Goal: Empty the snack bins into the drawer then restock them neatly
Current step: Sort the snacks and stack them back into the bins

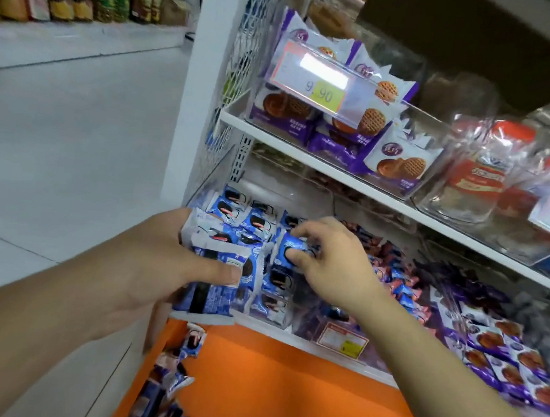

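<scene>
One blue snack packet (pixel 291 248) between right-hand fingers (pixel 296 255), above bin (pixel 274 319).

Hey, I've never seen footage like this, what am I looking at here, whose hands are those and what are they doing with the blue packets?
This is one picture from a camera worn on a person's head, looking down at their own hands. The left hand grips a stack of blue packets. The right hand pinches one packet in a clear bin on a shop shelf. Below, an orange drawer holds more blue packets.
</scene>
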A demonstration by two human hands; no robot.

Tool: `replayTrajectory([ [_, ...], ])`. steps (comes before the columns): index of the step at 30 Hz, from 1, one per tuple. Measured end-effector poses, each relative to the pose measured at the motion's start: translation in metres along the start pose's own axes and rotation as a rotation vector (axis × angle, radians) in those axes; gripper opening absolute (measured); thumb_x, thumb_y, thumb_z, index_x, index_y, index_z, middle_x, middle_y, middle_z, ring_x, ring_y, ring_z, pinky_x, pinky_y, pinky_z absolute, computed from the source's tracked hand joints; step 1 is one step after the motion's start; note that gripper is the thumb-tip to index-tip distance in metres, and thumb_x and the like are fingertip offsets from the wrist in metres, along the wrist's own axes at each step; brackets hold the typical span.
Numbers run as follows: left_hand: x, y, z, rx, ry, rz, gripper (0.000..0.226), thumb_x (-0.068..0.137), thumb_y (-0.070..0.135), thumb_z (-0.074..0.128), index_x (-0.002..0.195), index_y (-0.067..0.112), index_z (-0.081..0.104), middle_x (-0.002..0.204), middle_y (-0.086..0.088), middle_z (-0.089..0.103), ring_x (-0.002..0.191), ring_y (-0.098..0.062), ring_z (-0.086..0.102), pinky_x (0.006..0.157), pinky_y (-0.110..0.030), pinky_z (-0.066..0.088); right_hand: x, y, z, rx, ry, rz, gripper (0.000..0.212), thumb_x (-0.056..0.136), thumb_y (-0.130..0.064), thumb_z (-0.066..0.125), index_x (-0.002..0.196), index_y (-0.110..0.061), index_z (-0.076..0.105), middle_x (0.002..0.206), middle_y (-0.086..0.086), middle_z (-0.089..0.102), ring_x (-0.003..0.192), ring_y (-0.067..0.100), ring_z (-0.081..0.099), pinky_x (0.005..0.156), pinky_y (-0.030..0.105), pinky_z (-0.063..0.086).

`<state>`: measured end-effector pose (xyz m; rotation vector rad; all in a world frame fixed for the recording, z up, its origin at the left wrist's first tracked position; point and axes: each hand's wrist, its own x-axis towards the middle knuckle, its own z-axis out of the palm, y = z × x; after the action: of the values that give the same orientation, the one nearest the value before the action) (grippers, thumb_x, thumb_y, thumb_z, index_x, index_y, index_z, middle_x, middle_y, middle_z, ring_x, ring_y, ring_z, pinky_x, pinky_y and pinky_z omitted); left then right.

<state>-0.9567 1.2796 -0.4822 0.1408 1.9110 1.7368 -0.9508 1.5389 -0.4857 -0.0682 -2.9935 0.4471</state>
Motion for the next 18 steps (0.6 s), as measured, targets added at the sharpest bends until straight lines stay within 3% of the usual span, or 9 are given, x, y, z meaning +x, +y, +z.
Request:
replayTrajectory([
  [2,0.001,-0.001,-0.003,-0.008,0.003,0.009,0.050,0.073,0.005,0.090,0.114,0.026,0.071,0.098,0.002,0.081,0.088,-0.017,0.079,0.083,-0.040,0.059,0.023,0.004,0.013,-0.154,-0.053,-0.002,0.027,0.095,-0.041,0.073,0.120,-0.034,0.073,0.113,-0.007,0.059,0.110,0.019,0.058,0.102,0.038,0.042],
  [5,0.002,-0.002,-0.007,-0.009,0.007,0.018,0.049,0.071,0.007,0.091,0.111,0.027,0.072,0.096,0.004,0.081,0.086,-0.015,0.079,0.079,-0.037,0.058,0.037,0.004,0.030,-0.399,-0.135,-0.022,0.033,0.092,-0.051,0.072,0.121,-0.037,0.073,0.115,-0.008,0.072,0.116,0.022,0.060,0.102,0.040,0.033],
  [7,0.004,-0.004,-0.009,-0.006,0.005,0.014,0.048,0.071,0.008,0.091,0.110,0.027,0.072,0.096,0.004,0.081,0.085,-0.016,0.079,0.083,-0.040,0.059,0.039,0.001,0.035,-0.526,-0.161,-0.040,0.031,0.092,-0.053,0.070,0.118,-0.036,0.072,0.105,-0.004,0.075,0.110,0.024,0.062,0.100,0.039,0.033],
  [10,0.007,-0.007,-0.009,0.002,0.012,0.009,0.050,0.069,0.010,0.093,0.110,0.028,0.070,0.096,0.005,0.081,0.087,-0.016,0.079,0.090,-0.045,0.060,0.038,0.000,0.037,-0.644,-0.174,-0.087,0.022,0.095,-0.050,0.066,0.098,-0.028,0.070,0.085,-0.003,0.067,0.099,0.026,0.063,0.102,0.040,0.034],
  [13,0.008,-0.008,-0.006,0.013,0.004,0.019,0.052,0.071,0.013,0.093,0.114,0.028,0.069,0.099,0.005,0.081,0.090,-0.016,0.078,0.091,-0.045,0.060,0.034,0.008,0.037,-0.726,-0.182,-0.115,0.023,0.095,-0.048,0.063,0.098,-0.027,0.072,0.097,-0.004,0.069,0.106,0.025,0.061,0.105,0.040,0.031],
  [15,0.009,-0.009,-0.004,-0.010,0.004,0.033,0.050,0.073,0.011,0.091,0.116,0.027,0.069,0.099,0.005,0.081,0.090,-0.015,0.078,0.088,-0.042,0.060,0.026,0.008,0.031,-0.529,-0.125,-0.145,0.021,0.098,-0.035,0.061,0.117,-0.030,0.069,0.119,-0.004,0.069,0.121,0.023,0.058,0.110,0.038,0.032],
  [17,0.010,-0.010,-0.001,-0.031,0.006,0.043,0.050,0.075,0.011,0.090,0.117,0.027,0.069,0.100,0.004,0.081,0.092,-0.015,0.078,0.090,-0.043,0.059,0.012,-0.006,0.017,0.049,-0.120,-0.084,0.039,0.096,-0.013,0.062,0.131,-0.030,0.065,0.133,-0.006,0.065,0.125,0.014,0.059,0.106,0.034,0.043],
  [18,0.010,-0.010,-0.001,-0.035,0.008,0.048,0.051,0.075,0.013,0.090,0.119,0.028,0.069,0.102,0.004,0.080,0.095,-0.016,0.078,0.093,-0.045,0.059,0.003,-0.015,0.010,0.379,-0.163,-0.070,0.044,0.094,-0.004,0.063,0.130,-0.030,0.065,0.130,-0.004,0.066,0.117,0.012,0.063,0.098,0.036,0.050],
])
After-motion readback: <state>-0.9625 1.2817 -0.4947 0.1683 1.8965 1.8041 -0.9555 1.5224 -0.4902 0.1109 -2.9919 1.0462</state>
